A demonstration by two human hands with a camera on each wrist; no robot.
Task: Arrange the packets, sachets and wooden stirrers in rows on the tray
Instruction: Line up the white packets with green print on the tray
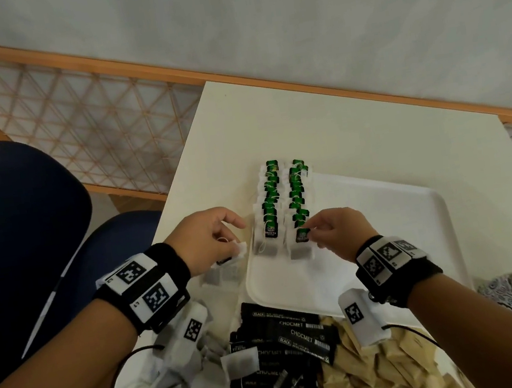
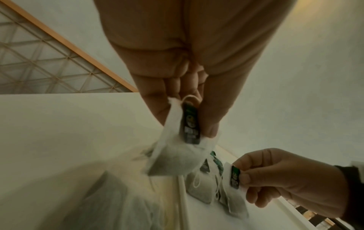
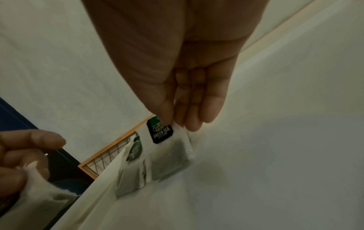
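While the right hand [image 1: 340, 231] pinches a green-tagged tea bag [image 3: 169, 149] by its top edge at the near end of the right row [image 1: 298, 201] on the tray [image 1: 381, 209], probably so it overlaps its neighbours evenly, the left hand [image 1: 211, 239] grips a second tea bag [image 2: 177, 154] just left of the tray, seemingly ready for the left row [image 1: 269, 202]. Loose tea bags [image 1: 182, 378], black sachets [image 1: 286, 347] and tan packets [image 1: 372, 374] lie heaped on the worktop [image 1: 270, 119] at the tray's near edge.

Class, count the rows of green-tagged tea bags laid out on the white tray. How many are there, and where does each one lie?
2. The left row runs along the tray near its left edge; the right row lies beside it, with the right hand at its near end.
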